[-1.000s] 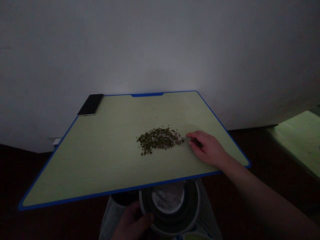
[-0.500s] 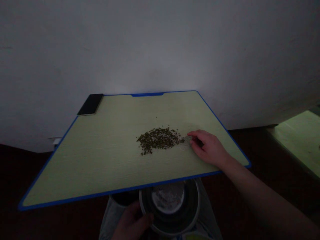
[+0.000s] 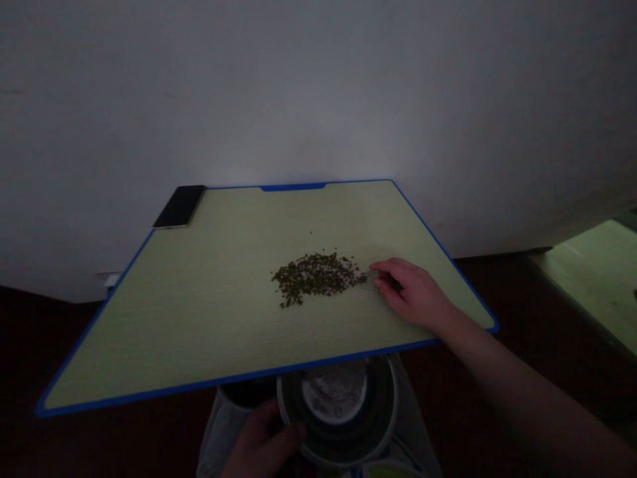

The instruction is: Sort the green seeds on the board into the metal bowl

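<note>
A loose patch of small dark greenish-brown grains (image 3: 316,274) lies on the tabletop, thinly scattered at its borders. At its right end, my right hand (image 3: 411,292) pinches thin metal tweezers (image 3: 368,275) between thumb and fingers; their tips reach the outermost grains. Whether a grain sits between the tips is too small to tell. Below the table's near edge, my left hand (image 3: 266,438) grips the left rim of a round metal bowl (image 3: 336,392), thumb over the rim. The bowl's far side is hidden under the tabletop.
The pale tabletop (image 3: 199,312) has a blue edge and stands against a grey wall (image 3: 318,86). A dark phone (image 3: 180,206) rests at its back left corner. Another dark container (image 3: 249,392) is partly visible left of the bowl. A pale surface (image 3: 597,272) stands at the far right.
My right hand and the tweezers have shifted very slightly left, toward the grains. My left hand and the bowl look the same.
</note>
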